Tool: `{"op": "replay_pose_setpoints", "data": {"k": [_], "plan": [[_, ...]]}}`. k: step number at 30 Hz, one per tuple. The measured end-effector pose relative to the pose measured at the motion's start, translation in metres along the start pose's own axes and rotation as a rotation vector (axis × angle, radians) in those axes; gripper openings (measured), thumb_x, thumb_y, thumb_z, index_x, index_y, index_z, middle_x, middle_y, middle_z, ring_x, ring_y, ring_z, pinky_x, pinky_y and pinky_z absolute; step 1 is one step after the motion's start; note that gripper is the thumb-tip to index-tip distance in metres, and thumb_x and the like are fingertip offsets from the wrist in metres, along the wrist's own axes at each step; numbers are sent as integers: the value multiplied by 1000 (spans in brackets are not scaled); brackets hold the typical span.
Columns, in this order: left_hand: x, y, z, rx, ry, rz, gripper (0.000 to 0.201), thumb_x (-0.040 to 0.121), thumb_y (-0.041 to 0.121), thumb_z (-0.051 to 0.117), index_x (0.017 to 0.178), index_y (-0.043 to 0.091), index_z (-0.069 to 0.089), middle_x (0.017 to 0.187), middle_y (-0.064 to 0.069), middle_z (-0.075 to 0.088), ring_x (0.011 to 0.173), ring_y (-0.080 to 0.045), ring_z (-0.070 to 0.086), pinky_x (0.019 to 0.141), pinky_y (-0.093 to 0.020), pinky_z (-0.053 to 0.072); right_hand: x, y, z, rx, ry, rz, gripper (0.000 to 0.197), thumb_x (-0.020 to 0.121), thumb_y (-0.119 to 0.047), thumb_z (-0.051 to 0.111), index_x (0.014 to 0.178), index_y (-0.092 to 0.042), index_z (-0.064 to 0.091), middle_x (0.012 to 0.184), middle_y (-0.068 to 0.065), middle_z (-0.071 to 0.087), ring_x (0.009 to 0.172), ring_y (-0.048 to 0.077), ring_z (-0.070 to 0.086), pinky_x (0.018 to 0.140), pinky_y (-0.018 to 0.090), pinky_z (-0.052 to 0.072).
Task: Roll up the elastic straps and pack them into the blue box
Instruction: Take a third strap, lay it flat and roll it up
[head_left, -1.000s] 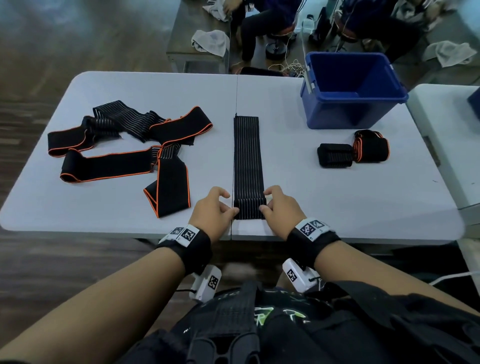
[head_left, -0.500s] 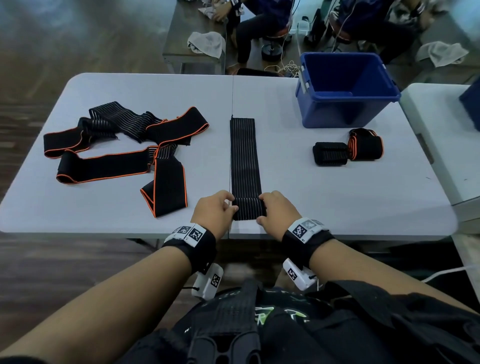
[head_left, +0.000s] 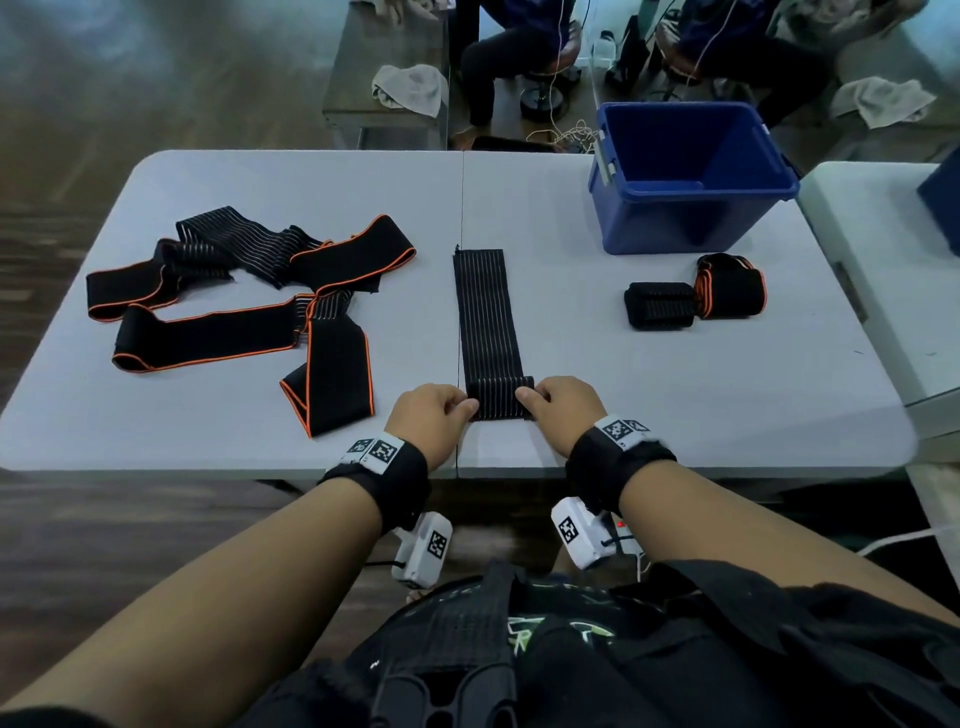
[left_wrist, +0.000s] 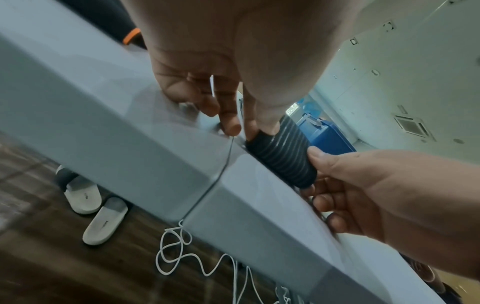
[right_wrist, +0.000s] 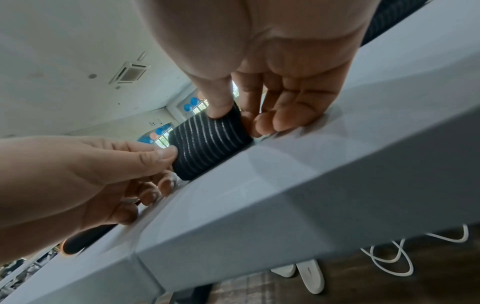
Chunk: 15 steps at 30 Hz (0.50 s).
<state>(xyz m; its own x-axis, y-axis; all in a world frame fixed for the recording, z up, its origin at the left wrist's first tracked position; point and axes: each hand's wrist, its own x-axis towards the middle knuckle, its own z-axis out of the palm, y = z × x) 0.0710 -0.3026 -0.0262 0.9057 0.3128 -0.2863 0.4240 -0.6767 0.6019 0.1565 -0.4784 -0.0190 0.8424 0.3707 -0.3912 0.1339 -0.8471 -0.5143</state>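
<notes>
— Which strap (head_left: 485, 317) is in work?
— The black ribbed one, centre of the head frame. It lies flat along the table seam, its near end wound into a short roll (head_left: 500, 399) (left_wrist: 281, 152) (right_wrist: 207, 146).
— The others?
— A loose heap (head_left: 249, 306) of orange-edged and ribbed straps at left, tangled and overlapping. Two finished rolls at right: a ribbed roll (head_left: 660, 305) touching an orange-edged roll (head_left: 730, 286).
— The box (head_left: 691, 182)?
— Blue, open, upper right, just behind those rolls.
</notes>
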Motion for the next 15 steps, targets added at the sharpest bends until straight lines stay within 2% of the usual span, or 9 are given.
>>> {"op": "replay_pose_setpoints", "data": {"k": [2,3,5,8,10,12,15], "plan": [[1,1,1,3,-9,-21,33,99,42,53,87,19,74,82,1,71,84,-18,64,78,-33,51,2,0,1,-4,20,21,45,99,-43,50,85,-3,64,77,8,60,74,24,58,70,35,45],[1,2,2,2,-10,-31,34,99,43,53,87,19,74,81,2,71,84,-17,64,77,-32,50,3,1,2,27,34,38,38,97,-42,55,95,-5,64,83,5,61,80,23,61,73,35,46],[2,3,1,-6,-5,-52,35,99,44,53,85,19,73,80,3,70,84,-16,64,76,-31,50,2,1,4,116,59,61,32,94,-39,61,112,-15,53,92,1,61,86,21,62,75,32,48],[2,5,0,-24,41,-74,25,95,44,60,87,21,69,79,5,70,82,-13,64,77,-32,52,1,3,6,111,71,10,30,94,-35,62,115,-21,45,83,3,64,75,19,62,67,32,47],[2,6,-1,-82,97,-56,17,91,38,67,95,23,60,75,5,69,76,-10,63,70,-31,51,2,3,7,90,79,-19,28,94,-34,60,116,-21,48,83,5,66,78,21,63,70,33,49],[1,7,-1,-78,120,0,19,91,30,68,103,26,55,72,7,68,73,-7,63,66,-28,47,3,4,8,90,74,-36,32,94,-34,60,122,-22,51,88,5,68,86,22,65,77,33,50],[4,7,2,3,113,43,21,94,29,64,116,27,61,84,9,70,85,-13,66,76,-29,50,3,5,6,59,26,-93,53,87,-36,70,134,-23,51,93,-2,66,89,17,62,77,29,47]]}}
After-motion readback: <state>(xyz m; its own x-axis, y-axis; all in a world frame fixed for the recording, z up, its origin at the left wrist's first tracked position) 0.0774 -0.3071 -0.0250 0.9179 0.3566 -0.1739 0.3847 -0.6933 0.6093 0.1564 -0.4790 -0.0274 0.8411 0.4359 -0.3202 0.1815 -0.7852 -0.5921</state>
